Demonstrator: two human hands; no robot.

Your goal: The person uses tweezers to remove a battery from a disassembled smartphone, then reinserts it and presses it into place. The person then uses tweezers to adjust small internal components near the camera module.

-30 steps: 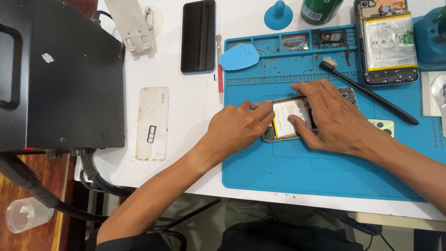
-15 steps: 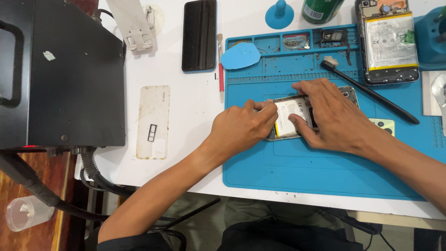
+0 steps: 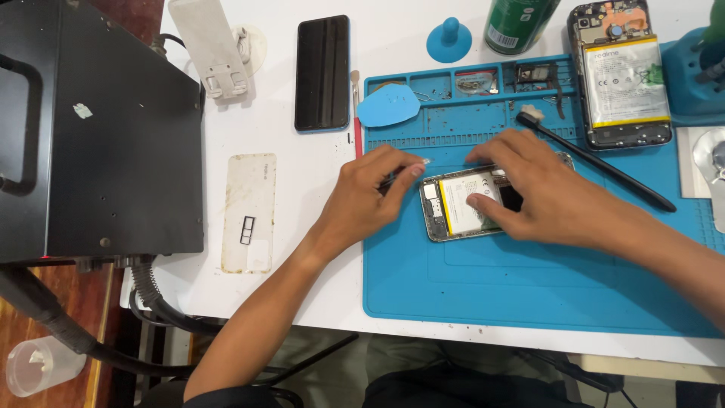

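Blue mat (image 3: 529, 287): right hand (image 3: 544, 196) presses, half-hides opened phone (image 3: 461, 205); left hand (image 3: 366, 193) pinches thin tool (image 3: 408, 172).

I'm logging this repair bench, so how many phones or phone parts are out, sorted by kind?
Opened phones with battery showing: 2, one under the hands and one at the top right
Closed dark phone: 1
Pale back cover: 1
Total: 4
The left hand pinches a thin tool; the right hand presses the opened phone.
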